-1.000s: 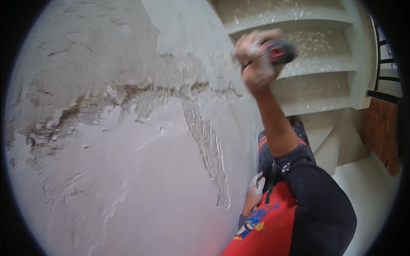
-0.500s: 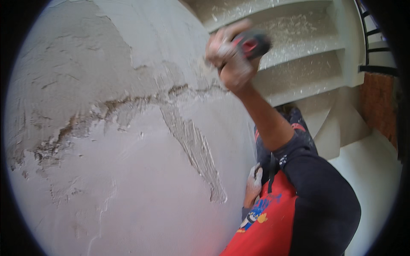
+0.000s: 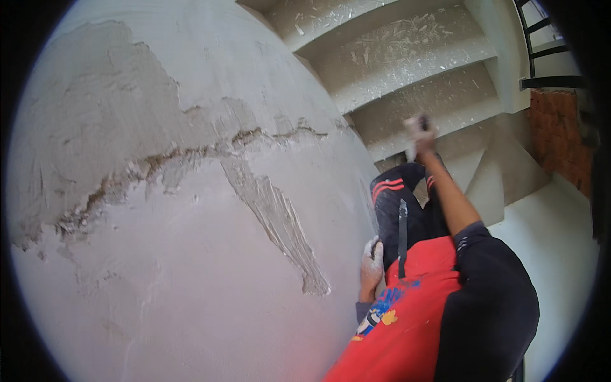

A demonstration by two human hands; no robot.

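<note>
My right hand (image 3: 421,135), whitened with dust and blurred by motion, is over the lower stairs beyond my knees. It is closed around a dark-handled tool (image 3: 424,122); the working end cannot be made out. Low between the wall and my thigh, my left hand (image 3: 371,264) has white-coated fingers curled together. A dark spot shows between them, but what it is stays unclear. The plastered wall (image 3: 210,274) fills the left side. A rough broken crack (image 3: 153,162) runs across it, and a grey scraped strip (image 3: 273,219) slants down from the crack.
Beige stairs (image 3: 407,86) strewn with pale plaster chips rise at the upper right. A black metal railing (image 3: 550,82) and a reddish-brown brick surface (image 3: 560,130) stand beyond them. A dark strap (image 3: 402,239) hangs over my red shirt.
My right hand, with the tool, has swung down and to the right, away from the wall, to over the lower stairs. My left hand stays low beside the wall.
</note>
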